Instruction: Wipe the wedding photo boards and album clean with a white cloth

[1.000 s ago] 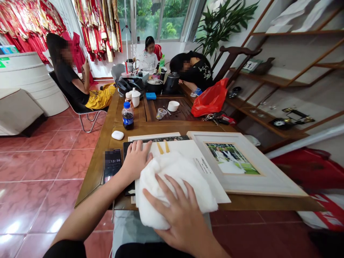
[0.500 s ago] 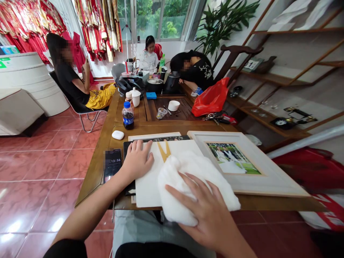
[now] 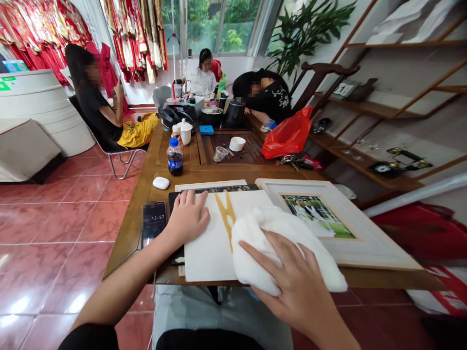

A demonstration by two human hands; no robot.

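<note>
My right hand [image 3: 292, 279] lies spread on a white cloth [image 3: 255, 240], pressing it onto a white album cover [image 3: 207, 248] with a gold mark [image 3: 226, 214] on it. My left hand [image 3: 188, 216] rests flat on the cover's upper left corner, fingers stretched out. The cloth reaches over onto a white picture frame [image 3: 365, 233] with a wedding photo [image 3: 314, 214], which lies just to the right. The album sits at the near edge of a wooden table [image 3: 134, 218].
A phone [image 3: 153, 221] lies left of my left hand, a white earbud case [image 3: 161, 183] and a dark drink bottle [image 3: 175, 157] beyond it. Farther off are tea ware, a red bag [image 3: 288, 136] and three seated people. Shelves stand at the right.
My right hand has slid the cloth rightward across the album cover, baring the gold mark. My left hand has stayed in place.
</note>
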